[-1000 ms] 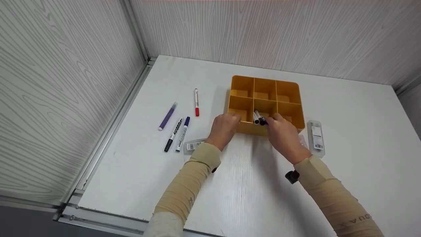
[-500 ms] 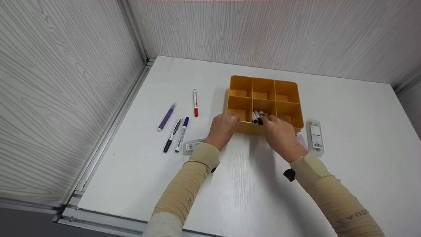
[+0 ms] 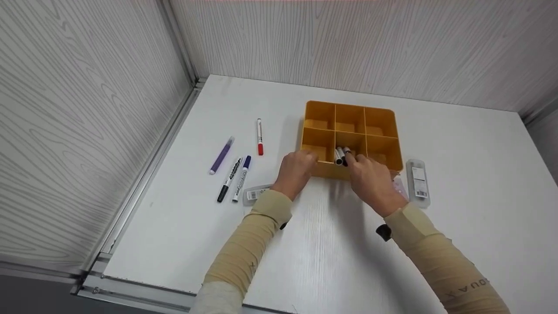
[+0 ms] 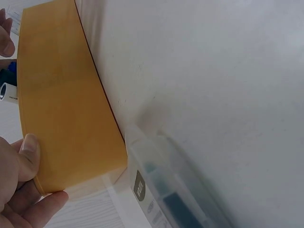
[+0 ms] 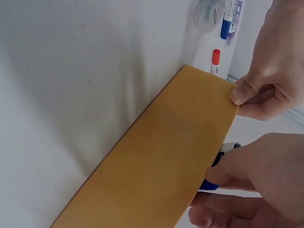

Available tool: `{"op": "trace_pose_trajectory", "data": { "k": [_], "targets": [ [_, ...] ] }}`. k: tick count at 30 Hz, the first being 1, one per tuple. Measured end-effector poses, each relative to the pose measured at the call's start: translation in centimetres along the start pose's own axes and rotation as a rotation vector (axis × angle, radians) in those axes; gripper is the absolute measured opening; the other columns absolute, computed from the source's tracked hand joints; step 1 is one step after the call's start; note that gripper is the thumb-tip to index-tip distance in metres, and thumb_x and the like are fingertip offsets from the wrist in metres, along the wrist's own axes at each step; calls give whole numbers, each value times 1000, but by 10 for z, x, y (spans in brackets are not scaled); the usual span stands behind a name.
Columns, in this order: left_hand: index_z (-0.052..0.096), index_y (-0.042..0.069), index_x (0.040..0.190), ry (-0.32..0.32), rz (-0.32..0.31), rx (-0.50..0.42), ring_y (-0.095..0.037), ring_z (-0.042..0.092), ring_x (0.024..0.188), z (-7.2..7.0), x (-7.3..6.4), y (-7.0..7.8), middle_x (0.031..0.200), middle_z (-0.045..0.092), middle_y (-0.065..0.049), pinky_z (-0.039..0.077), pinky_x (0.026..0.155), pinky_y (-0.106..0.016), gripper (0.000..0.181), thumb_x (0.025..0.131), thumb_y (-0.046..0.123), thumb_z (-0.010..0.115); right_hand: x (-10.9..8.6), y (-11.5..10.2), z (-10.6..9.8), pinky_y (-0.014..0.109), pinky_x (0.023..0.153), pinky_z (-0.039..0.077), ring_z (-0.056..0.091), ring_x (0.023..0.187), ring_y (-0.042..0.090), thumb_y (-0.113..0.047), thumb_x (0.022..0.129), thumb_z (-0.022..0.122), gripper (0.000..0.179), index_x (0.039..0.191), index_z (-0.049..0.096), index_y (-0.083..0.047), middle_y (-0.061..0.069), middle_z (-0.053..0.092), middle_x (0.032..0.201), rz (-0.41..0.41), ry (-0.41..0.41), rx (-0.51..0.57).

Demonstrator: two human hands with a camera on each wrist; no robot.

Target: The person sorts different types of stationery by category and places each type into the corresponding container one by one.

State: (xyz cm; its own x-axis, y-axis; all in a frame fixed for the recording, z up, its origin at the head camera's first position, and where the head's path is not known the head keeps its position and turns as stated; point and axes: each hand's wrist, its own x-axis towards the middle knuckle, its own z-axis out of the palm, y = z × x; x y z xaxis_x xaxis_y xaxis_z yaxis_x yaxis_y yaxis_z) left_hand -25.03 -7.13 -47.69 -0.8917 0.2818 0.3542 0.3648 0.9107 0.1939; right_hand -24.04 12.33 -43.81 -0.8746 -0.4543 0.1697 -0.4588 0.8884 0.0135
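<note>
Left hand (image 3: 296,171) pinches the box (image 3: 332,171) at eight o'clock; wrist views alone show a blue cap (image 5: 209,185); whether right hand (image 3: 369,179) pinches it, we can't tell.

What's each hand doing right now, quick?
Left hand: holding the orange rectangular six-compartment plastic box.
Right hand: at a blue marker cap; whether gripping, cannot tell.

Boxed markers (image 3: 338,156) (count unclear) partly behind right hand (image 3: 370,179)

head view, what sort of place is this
Probably a partitioned workstation or booth: a flat white tabletop is walled at the back and sides by pale grey wood-grain panels, with silvery metal framing along its left edge.
</note>
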Motion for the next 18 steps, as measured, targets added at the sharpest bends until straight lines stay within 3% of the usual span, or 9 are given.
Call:
{"op": "trace_pose_trajectory", "data": {
  "k": [11, 14, 18],
  "targets": [
    [75, 9, 98, 36, -1, -15, -20, 71, 76, -1, -1, 1, 86, 74, -6, 58, 69, -29, 10, 92, 8, 67, -7, 7, -10, 50, 55, 54, 63, 71, 38, 0, 89, 56, 42, 130, 58, -1, 22, 68, 91, -30, 91, 113],
    [75, 8, 98, 40, 2, -26, -19, 71, 77, -1, -1, 1, 86, 74, -6, 58, 69, -29, 10, 92, 8, 67, -10, 13, -14, 45, 54, 52, 59, 65, 33, 2, 89, 55, 35, 123, 60, 1, 20, 66, 86, -45, 145, 164],
    [75, 8, 100, 28, -2, -30, -19, 72, 79, -1, -1, 1, 89, 75, -6, 58, 71, -28, 11, 93, 9, 67, -14, 25, -20, 35, 47, 41, 46, 55, 25, 4, 89, 56, 22, 111, 62, 3, 14, 57, 72, -63, 260, 210]
  ]
}}
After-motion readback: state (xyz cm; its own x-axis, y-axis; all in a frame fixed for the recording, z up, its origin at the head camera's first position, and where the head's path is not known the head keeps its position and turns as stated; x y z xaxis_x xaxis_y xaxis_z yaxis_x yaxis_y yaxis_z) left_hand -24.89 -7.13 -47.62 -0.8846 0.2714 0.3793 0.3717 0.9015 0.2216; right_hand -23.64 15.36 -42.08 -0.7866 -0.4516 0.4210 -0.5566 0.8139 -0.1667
